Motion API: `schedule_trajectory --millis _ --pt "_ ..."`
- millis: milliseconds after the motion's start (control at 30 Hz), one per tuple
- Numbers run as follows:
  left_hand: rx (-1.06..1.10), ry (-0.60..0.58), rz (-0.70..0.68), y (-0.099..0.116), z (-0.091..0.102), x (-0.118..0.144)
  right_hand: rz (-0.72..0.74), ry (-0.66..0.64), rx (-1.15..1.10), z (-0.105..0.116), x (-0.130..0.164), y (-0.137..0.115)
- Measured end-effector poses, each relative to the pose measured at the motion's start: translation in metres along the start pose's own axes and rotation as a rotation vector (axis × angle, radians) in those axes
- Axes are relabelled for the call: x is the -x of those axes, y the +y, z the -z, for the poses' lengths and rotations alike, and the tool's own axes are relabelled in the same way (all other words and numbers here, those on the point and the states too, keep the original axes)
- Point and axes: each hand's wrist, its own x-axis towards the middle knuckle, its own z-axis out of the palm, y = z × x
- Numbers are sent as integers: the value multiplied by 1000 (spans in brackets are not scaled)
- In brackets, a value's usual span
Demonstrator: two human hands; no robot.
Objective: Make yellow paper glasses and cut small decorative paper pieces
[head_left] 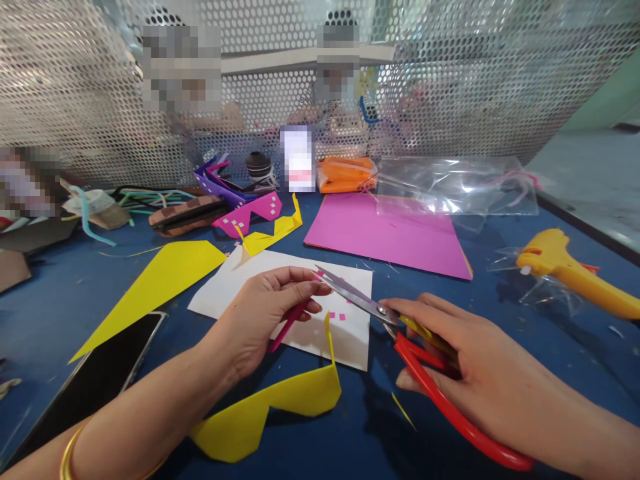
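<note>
Two hands snip a thin pink strip over white paper.

The left hand [265, 307] pinches the pink strip [289, 325] between thumb and fingers, so its top end pokes out right at the tips of the scissors [400, 327]. The right hand [480, 373] is closed around the red handles, and the blades are a little apart at the strip. Under both lies a white sheet [345, 333] with tiny pink squares [336, 315] on it. A yellow paper glasses shape [280, 407] sits just in front, on the blue table [550, 333]. A phone [100, 380] is off to the left, and a yellow glue gun [570, 267] is far to the right.
</note>
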Motion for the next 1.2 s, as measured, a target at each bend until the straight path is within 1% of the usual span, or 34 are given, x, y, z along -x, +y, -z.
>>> schedule_trajectory --millis 333,600,900,1200 --pt "9 33 -9 0 -2 0 -4 15 5 -2 0 0" --pt "31 -6 -12 -1 0 1 -23 10 -9 -3 -1 1" --pt "21 -8 42 0 -3 1 13 -20 -75 -1 0 -1" --pt "3 -21 41 0 -2 1 49 -33 -101 -2 -1 3"
